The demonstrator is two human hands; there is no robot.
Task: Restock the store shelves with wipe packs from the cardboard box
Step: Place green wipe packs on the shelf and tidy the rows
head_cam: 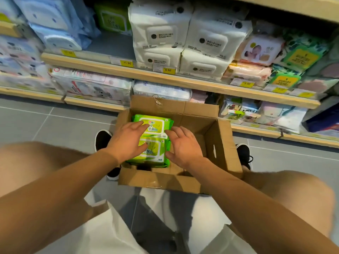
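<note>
Green packs (153, 140) in box (222, 143): soft, light, slick film, probably stacked. Left hand (126, 142) flat on top, right hand (183, 145) open alongside. Grip opposite long edges.

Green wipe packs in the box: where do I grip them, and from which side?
Take the green wipe packs by their two long edges, coming down from above. They lie flat, face up, against the left wall of the cardboard box, so only the top is freely reachable. The left hand rests on their left side and the right hand is at their right edge, so probably squeeze inward and lift.
</note>
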